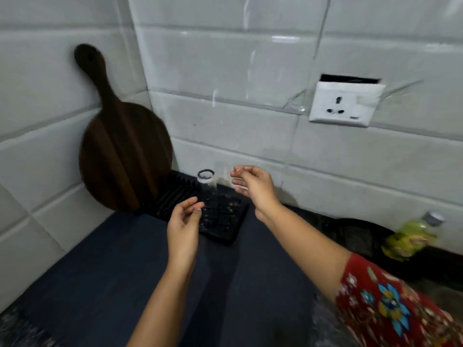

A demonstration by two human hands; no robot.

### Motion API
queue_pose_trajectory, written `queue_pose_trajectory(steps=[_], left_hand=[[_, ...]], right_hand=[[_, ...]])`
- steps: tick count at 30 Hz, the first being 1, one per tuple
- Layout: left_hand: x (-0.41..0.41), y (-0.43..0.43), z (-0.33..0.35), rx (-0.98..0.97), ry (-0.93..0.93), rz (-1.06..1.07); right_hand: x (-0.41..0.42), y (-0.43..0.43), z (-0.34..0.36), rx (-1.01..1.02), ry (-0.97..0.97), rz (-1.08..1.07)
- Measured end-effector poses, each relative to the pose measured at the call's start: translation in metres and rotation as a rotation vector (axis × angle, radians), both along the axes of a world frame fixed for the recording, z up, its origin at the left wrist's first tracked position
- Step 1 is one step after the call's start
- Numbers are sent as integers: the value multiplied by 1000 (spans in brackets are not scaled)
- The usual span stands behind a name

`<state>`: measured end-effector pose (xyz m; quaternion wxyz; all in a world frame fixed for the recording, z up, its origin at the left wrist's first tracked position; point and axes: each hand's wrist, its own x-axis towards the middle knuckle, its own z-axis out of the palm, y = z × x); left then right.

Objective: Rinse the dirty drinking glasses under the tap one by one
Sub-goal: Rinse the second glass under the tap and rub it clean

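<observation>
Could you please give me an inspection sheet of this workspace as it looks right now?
Surface: dark counter, blurred at the near edge.
Job's things: one clear glass stands on the black rack; no tap in view.
Clutter: wooden board leans in the corner; green bottle at right, blurred.
Grippers: left hand and right hand hover near the glass, both loosely open, holding nothing.
Cables: nothing seen.
Surroundings: white tiled wall with a socket.
</observation>
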<state>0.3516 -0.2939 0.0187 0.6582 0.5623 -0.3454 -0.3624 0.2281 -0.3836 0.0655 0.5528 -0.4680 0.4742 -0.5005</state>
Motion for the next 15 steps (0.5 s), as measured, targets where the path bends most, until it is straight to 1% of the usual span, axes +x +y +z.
queue_pose_trajectory(steps=[4,8,10,15], left_hand=[[-74,29,37,-70,4,-171],[-155,64,61,-102,6,-308],[-195,82,67,-124,5,-357],[-287,133,71,-134,8,-405]], right_hand=[[-81,72,40,6,-161,-69],[-160,129,60,3,-252,-142],[-198,156,63,-5,-252,-168],[-295,212,49,2,-177,-204]])
